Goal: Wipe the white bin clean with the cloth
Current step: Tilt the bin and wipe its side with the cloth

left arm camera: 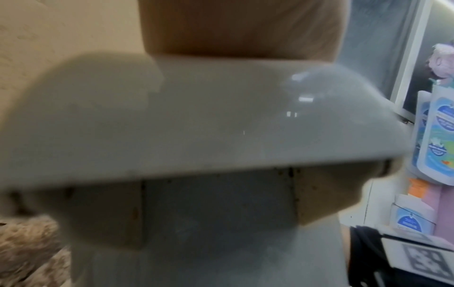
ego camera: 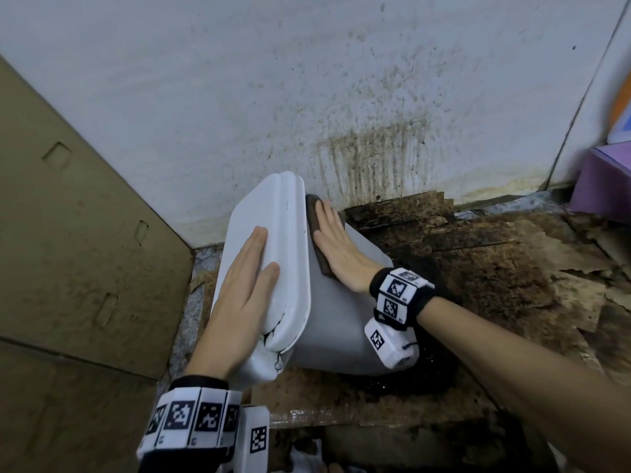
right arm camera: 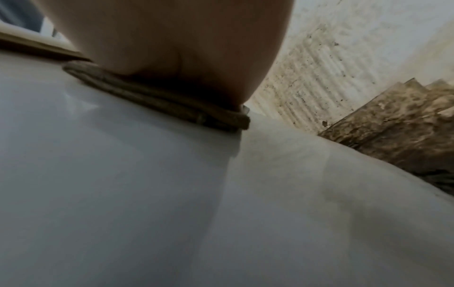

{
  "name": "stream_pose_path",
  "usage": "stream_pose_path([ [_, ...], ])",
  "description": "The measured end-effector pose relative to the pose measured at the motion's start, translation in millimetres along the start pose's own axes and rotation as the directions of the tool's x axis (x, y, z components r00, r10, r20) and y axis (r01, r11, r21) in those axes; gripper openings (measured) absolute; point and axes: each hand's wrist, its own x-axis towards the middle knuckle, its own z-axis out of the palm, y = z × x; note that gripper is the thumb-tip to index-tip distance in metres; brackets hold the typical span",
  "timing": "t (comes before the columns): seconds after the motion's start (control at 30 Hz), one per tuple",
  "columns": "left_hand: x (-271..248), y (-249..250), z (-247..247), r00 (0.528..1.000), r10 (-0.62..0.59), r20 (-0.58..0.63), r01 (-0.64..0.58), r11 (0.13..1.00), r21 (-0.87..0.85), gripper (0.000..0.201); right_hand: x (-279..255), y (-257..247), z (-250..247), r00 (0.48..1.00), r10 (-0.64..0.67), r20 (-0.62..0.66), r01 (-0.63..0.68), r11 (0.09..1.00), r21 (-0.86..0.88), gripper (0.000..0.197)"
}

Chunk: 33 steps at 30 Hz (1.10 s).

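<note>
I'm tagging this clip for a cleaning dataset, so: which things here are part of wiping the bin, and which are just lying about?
Part of the job:
- white bin, tilted, lid shut
- brown cloth, pressed flat on the bin's side
- right hand, flat on the cloth
- left hand, flat on the lid

Just lying about:
- cardboard box
- stained cardboard on the floor
- purple box

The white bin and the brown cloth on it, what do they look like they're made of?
The white bin looks like moulded plastic with a smooth, slightly glossy finish: light glints on its lid in the left wrist view, and its edges are rounded. The brown cloth, pressed flat under the right hand, looks like soft woven or terry fabric, matt, folded in layers with a fuzzy edge; the exact fibre cannot be told.
</note>
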Motion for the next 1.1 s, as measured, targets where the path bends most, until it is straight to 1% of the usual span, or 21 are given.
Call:
stream_pose_path([
  [0.1, 0, -1, -1, 1.000, 0.002, -0.001, -0.002, 1.000, -0.004, 0.055, 5, 15, -5, 0.999, 0.043, 0.002, -0.043, 0.999, 0.004, 0.059],
  [0.2, -1, 0, -2, 1.000, -0.002, -0.006, 0.002, 1.000, -0.016, 0.054, 2, 39, -11, 0.989, 0.150, 0.016, -0.150, 0.989, -0.019, 0.056],
  [0.3, -3, 1, -2, 1.000, 0.003, -0.007, -0.003, 1.000, -0.021, 0.054, -11, 73, -16, 0.943, 0.333, -0.001, -0.333, 0.943, 0.029, 0.057],
  [0.37, -2, 2, 0, 1.000, 0.013, -0.008, -0.013, 1.000, -0.023, 0.055, -19, 96, -15, 0.907, 0.421, 0.009, -0.420, 0.904, 0.079, 0.059],
  [0.43, -1, 3, 2, 1.000, 0.020, -0.009, -0.020, 1.000, -0.017, 0.056, -21, 109, -12, 0.884, 0.466, 0.009, -0.464, 0.878, 0.114, 0.059],
  [0.5, -1, 3, 3, 1.000, 0.015, -0.009, -0.015, 1.000, -0.010, 0.057, -20, 108, -10, 0.874, 0.485, -0.009, -0.480, 0.866, 0.138, 0.058],
  [0.57, -1, 3, 2, 1.000, 0.012, -0.012, -0.012, 1.000, -0.001, 0.058, -20, 100, -8, 0.881, 0.472, -0.023, -0.466, 0.876, 0.127, 0.055],
  [0.67, -1, 3, 3, 1.000, 0.010, -0.015, -0.010, 1.000, 0.012, 0.060, -28, 80, -5, 0.904, 0.427, -0.015, -0.426, 0.904, 0.024, 0.052],
  [0.77, -1, 4, 4, 1.000, 0.014, -0.014, -0.013, 1.000, 0.020, 0.060, -38, 59, -3, 0.923, 0.383, -0.022, -0.384, 0.923, -0.028, 0.051],
  [0.9, -1, 4, 3, 1.000, 0.009, -0.013, -0.008, 1.000, 0.030, 0.055, -50, 32, 6, 0.965, 0.264, -0.011, -0.264, 0.964, -0.044, 0.053],
  [1.0, 0, 3, 4, 1.000, 0.013, -0.016, -0.012, 0.999, 0.032, 0.055, -62, 7, 14, 0.984, 0.175, -0.022, -0.175, 0.984, -0.037, 0.053],
  [1.1, 0, 2, 3, 1.000, 0.018, -0.024, -0.017, 0.999, 0.034, 0.054, -69, -11, 30, 0.993, 0.091, -0.081, -0.090, 0.996, 0.010, 0.055],
])
